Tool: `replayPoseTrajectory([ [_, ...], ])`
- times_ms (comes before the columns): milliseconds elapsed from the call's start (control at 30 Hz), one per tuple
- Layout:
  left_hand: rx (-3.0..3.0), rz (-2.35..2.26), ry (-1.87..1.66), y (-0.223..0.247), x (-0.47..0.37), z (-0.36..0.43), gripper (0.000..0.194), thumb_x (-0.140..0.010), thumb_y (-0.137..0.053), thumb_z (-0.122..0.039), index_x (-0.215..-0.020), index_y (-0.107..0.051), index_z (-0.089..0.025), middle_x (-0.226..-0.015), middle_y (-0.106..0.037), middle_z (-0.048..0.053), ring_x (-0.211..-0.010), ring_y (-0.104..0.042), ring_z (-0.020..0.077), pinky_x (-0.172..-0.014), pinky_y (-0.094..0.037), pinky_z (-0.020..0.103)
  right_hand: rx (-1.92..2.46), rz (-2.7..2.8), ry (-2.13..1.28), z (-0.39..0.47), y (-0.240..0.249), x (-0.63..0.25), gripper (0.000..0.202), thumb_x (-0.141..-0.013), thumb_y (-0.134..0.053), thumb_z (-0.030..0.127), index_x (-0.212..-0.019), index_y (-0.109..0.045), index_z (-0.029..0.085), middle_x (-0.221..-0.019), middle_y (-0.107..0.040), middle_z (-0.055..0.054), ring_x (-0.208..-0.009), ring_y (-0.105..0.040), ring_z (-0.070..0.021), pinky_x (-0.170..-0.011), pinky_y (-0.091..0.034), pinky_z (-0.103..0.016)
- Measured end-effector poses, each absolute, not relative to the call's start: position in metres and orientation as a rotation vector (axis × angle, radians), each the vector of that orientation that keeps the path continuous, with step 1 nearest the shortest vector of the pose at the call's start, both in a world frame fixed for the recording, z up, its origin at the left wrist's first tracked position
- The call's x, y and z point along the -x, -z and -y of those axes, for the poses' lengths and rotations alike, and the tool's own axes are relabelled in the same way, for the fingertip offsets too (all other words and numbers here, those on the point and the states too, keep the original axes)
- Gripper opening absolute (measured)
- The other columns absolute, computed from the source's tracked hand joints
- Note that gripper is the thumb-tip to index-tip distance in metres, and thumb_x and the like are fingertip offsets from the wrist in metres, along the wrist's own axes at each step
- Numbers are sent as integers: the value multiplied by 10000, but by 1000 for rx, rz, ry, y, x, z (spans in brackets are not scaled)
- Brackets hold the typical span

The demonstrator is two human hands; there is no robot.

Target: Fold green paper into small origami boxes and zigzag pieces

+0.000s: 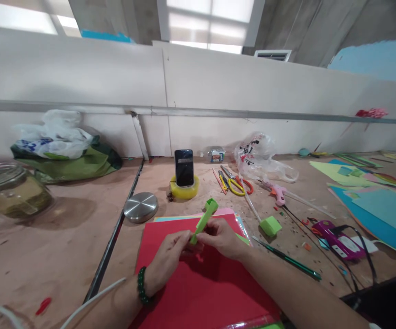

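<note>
Between my two hands is a folded strip of bright green paper (204, 220), its far end bent into a small open box shape. My left hand (172, 252), with a dark green bead bracelet (143, 285) at the wrist, pinches the strip's near end. My right hand (222, 238) grips the same strip from the other side, thumb and fingers closed on it. Both hands are above a stack of coloured paper topped by a red sheet (170, 292). A green paper cube (270, 225) on a white stick lies to the right.
A phone (184, 168) stands in a yellow tape roll (184, 189) ahead, beside a round metal lid (141, 207). Scissors (236, 185), a pink glue gun (278, 193), a green pen-like tool (290, 259) and a purple power strip (338, 240) with cords lie right. A glass jar (13, 189) sits left.
</note>
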State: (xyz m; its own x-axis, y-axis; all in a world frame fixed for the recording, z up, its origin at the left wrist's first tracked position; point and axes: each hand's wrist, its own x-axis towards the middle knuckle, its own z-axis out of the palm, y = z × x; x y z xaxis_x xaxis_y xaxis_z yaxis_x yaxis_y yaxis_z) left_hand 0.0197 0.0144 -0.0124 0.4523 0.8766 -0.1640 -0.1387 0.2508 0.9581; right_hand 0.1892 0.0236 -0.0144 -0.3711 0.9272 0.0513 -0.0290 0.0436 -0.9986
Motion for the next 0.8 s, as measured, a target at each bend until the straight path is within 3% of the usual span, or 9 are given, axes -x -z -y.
replayPoseTrajectory([
  [200, -1331, -840, -817, 13, -20, -12, 405, -720, -683, -554, -726, -729, -152, -672, -699, 58, -674, -633, 205, -674, -516, 296, 1026, 1600, -1332, -21, 10, -192, 192, -717, -663, 341, -654, -613, 167, -612, -564, 24, -552, -484, -99, -537, -384, -226],
  [600, -1415, -884, -833, 13, -20, -10, 319, -754, -633, -442, -653, -708, -149, -600, -659, 31, -589, -558, 165, -600, -456, 253, 954, 1763, -1053, -18, 14, -189, 196, -799, -608, 277, -640, -654, 172, -635, -606, -6, -599, -529, -127, -556, -420, -234],
  [800, -1423, -875, -850, 9, -20, -9, 324, -787, -595, -412, -637, -717, -152, -586, -640, 24, -594, -552, 169, -612, -449, 253, 835, 1905, -641, -13, 15, -190, 152, -853, -569, 192, -744, -673, 172, -666, -599, -23, -619, -547, -126, -578, -452, -233],
])
